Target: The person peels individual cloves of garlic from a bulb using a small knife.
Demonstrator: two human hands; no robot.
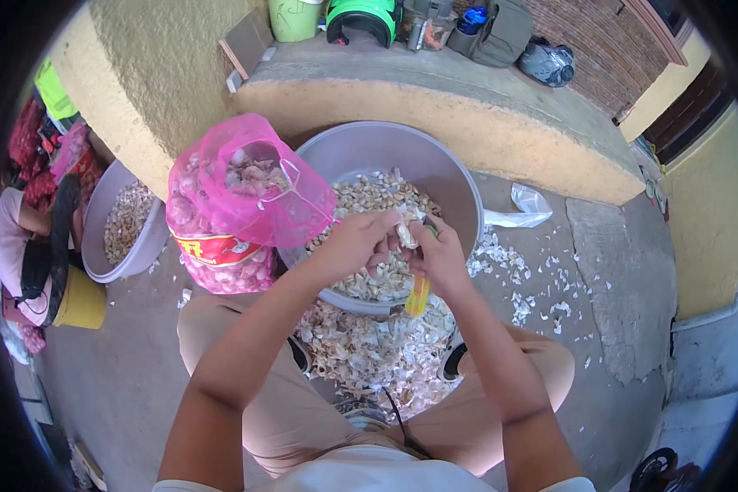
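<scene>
Over a large grey basin [453,176] my two hands meet around a garlic bulb [407,233] with pale, papery skin. My left hand [357,245] is closed, its fingers pinching the bulb from the left. My right hand [441,257] is closed around a small tool with a yellow handle [418,297], which sticks out below the fist; its working end is hidden. Loose garlic cloves [375,197] cover the bottom of the basin. Left of it stands a pink mesh sack [221,193] full of garlic bulbs, its open top sagging against the basin rim.
Garlic skins [377,348] lie heaped between my legs, with more scattered at right near a clear plastic bag [523,209]. A second basin [98,246] with cloves stands at left beside another person [25,246] and a yellow bucket [82,299]. A concrete ledge [435,102] runs behind.
</scene>
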